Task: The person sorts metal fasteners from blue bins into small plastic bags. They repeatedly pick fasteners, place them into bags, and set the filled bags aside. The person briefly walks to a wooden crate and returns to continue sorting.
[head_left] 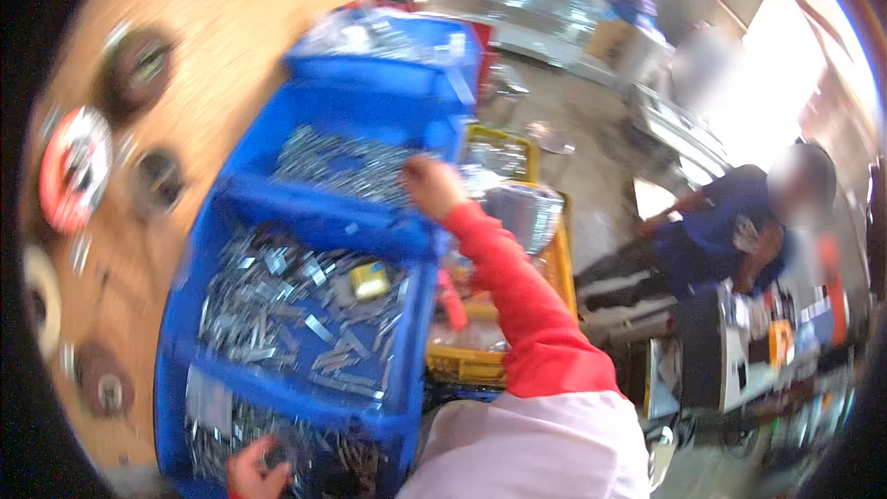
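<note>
My right hand (432,187) reaches into the right side of a blue bin (333,111) that holds a heap of small, thin metal pieces (346,162). Its fingers look closed and point down at the pieces; what they hold, if anything, is hidden. At the lower edge my left hand (259,469) is over the nearest blue bin, among small dark and silvery metal parts (328,448). Thumb and fingers curl together there around something too blurred to name. Between the hands, another blue bin holds flat metal strips (254,314) and a small yellow block (370,281).
A wooden surface (231,28) with several round discs, one a red-rimmed ring (76,169), lies left of the bins. Yellow crates (471,360) stand to the right. Beyond, a person in a dark blue shirt (711,231) is near a cluttered bench (739,351).
</note>
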Demonstrator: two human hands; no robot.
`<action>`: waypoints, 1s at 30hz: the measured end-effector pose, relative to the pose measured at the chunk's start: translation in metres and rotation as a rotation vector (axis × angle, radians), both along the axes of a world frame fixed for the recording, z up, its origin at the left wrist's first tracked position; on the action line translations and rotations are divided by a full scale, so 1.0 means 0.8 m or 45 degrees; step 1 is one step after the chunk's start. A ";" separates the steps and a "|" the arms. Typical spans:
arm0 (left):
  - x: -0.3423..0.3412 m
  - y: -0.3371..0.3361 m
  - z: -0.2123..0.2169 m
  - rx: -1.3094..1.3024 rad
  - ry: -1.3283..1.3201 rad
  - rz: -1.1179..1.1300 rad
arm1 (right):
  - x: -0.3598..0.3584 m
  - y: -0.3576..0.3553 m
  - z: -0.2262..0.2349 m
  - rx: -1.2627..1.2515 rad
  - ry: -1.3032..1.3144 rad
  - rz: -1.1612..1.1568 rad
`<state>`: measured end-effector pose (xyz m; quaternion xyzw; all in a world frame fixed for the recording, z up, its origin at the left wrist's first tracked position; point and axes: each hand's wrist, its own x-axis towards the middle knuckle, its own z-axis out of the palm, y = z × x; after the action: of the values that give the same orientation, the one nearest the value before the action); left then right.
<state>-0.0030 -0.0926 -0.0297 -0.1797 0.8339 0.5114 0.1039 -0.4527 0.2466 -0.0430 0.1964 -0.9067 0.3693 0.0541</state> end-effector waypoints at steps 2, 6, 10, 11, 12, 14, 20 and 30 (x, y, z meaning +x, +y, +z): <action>-0.008 -0.005 0.006 -0.066 -0.078 -0.092 | -0.055 0.004 -0.055 0.543 -0.099 0.215; -0.024 -0.013 0.018 0.018 -0.429 0.090 | -0.109 -0.045 -0.168 0.841 0.019 0.551; -0.028 -0.018 0.001 0.409 -0.495 0.452 | -0.143 -0.059 -0.228 0.744 -0.255 0.500; -0.032 -0.021 -0.006 0.479 -0.503 0.517 | -0.149 -0.058 -0.232 0.739 -0.204 0.575; -0.021 -0.018 -0.008 0.289 -0.112 -0.008 | -0.152 -0.053 -0.232 0.766 -0.183 0.658; -0.015 -0.017 -0.009 0.041 -0.057 -0.101 | -0.152 -0.046 -0.222 0.870 -0.018 0.713; -0.008 0.008 0.012 -0.020 0.005 -0.150 | -0.120 -0.019 -0.178 1.023 0.175 0.659; -0.009 0.012 0.010 -0.328 -0.051 -0.196 | -0.118 -0.033 -0.166 0.534 -0.061 0.341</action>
<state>-0.0099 -0.0829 -0.0219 -0.1371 0.9016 0.3871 0.1355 -0.5473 0.2200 -0.1757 0.3131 -0.9304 0.1814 -0.0589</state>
